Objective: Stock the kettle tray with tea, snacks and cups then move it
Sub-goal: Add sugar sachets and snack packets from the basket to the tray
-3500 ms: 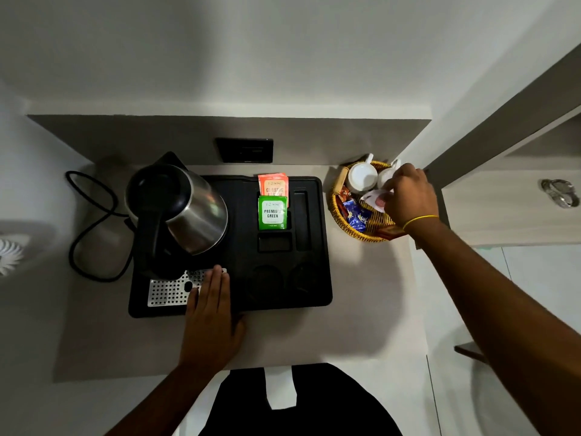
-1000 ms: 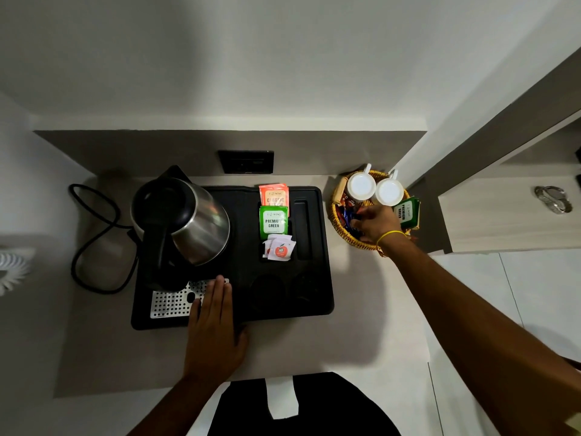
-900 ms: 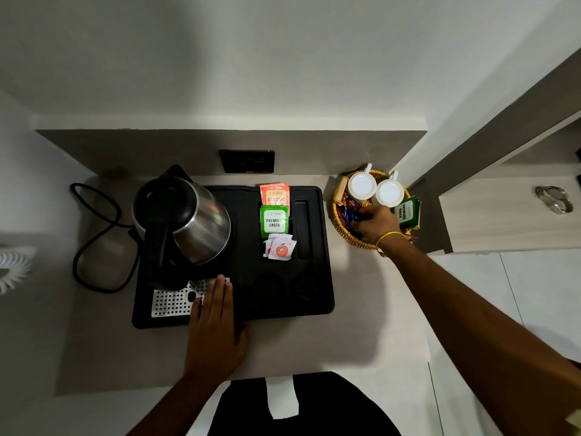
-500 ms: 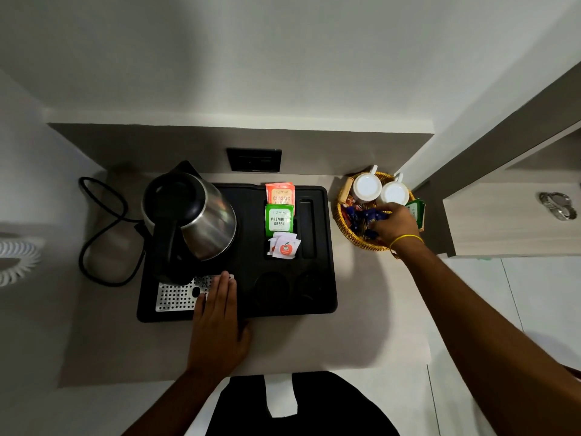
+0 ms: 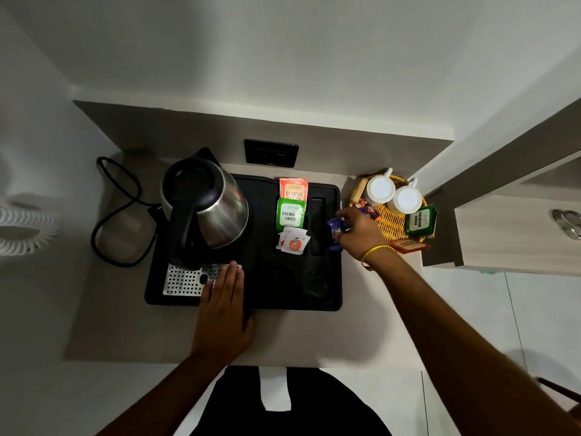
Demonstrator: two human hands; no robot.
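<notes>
Tray [image 5: 327,305] — left hand [image 5: 224,313] flat on it, right hand [image 5: 358,232] gripping blue snacks [image 5: 335,226].

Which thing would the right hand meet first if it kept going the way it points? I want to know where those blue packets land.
Likely the tray's empty long slot, just beyond the right hand and its blue packets; height is unclear.

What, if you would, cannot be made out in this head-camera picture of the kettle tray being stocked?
- Blue packets: the right hand covers most of them, so count and print are unreadable.
- Orange tea packet: lower half hidden behind the green tea packet.
- Brown packet beside the basket: label too small.
- Metal object: cut off by the right edge.
- Tray cup recesses: too dark.
</notes>
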